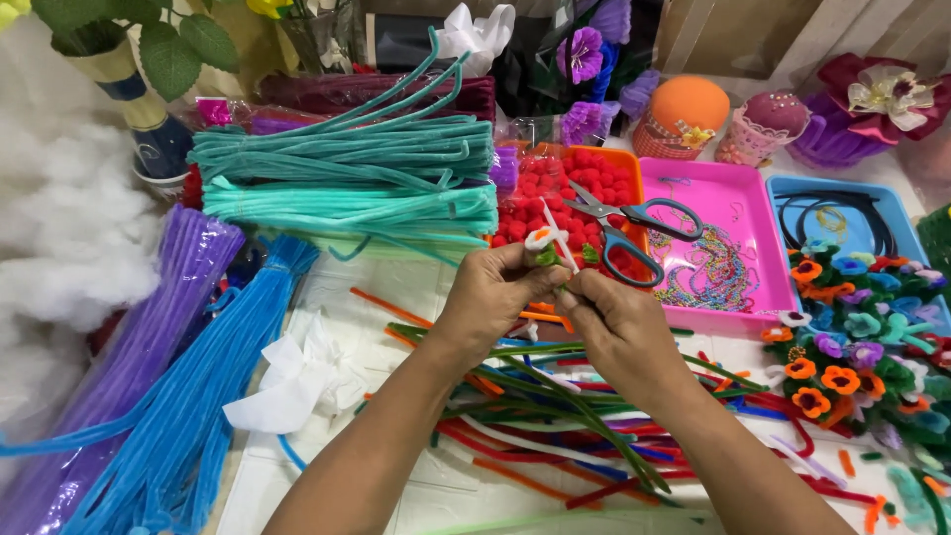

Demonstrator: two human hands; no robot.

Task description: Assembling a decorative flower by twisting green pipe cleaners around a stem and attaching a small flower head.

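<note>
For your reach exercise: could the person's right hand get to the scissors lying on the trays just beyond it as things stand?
Probably yes. The scissors lie in the open across the orange tray and pink tray, uncovered, just beyond the right hand. But both hands are pinching a small pipe-cleaner flower, so it is occupied.

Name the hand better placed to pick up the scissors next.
Probably right: the right hand lies just below the scissors, nearer their handles, while the left hand pinches the small white flower at its stem.

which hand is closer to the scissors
Right. The right hand sits just below the scissors, close under the blue handles. The left hand is farther, off to their left beside the blades, pinching a small pipe-cleaner flower.
</note>
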